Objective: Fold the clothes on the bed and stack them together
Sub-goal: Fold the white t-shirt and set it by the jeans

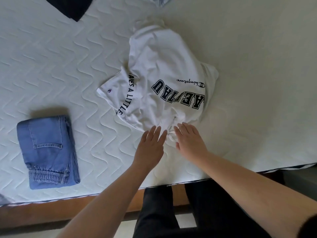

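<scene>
**One garment folded, a white T-shirt next**

Two hands reach onto the near edge of a crumpled white T-shirt (164,79) that lies in the middle of the mattress (51,57). The left hand (151,145) has its fingers straight and spread, the tips touching the shirt's bunched near hem; the right hand (190,140) lies just beside it, fingers extended and flat on the same bunched cloth. Neither hand grips anything.

To the left of the T-shirt, well apart from it, sits a folded pair of blue jeans (48,152), which I judge to be the start of the stack. Beyond the T-shirt, at the far edge of the view, a dark garment (72,6) and a corner of pale blue cloth (159,0) wait unfolded.

The step in hand looks like spreading the T-shirt flat. The next move calls for taking hold of the hem and pulling it apart sideways, since the cloth is twisted and one sleeve lies folded over.

No containers are in view.
</scene>
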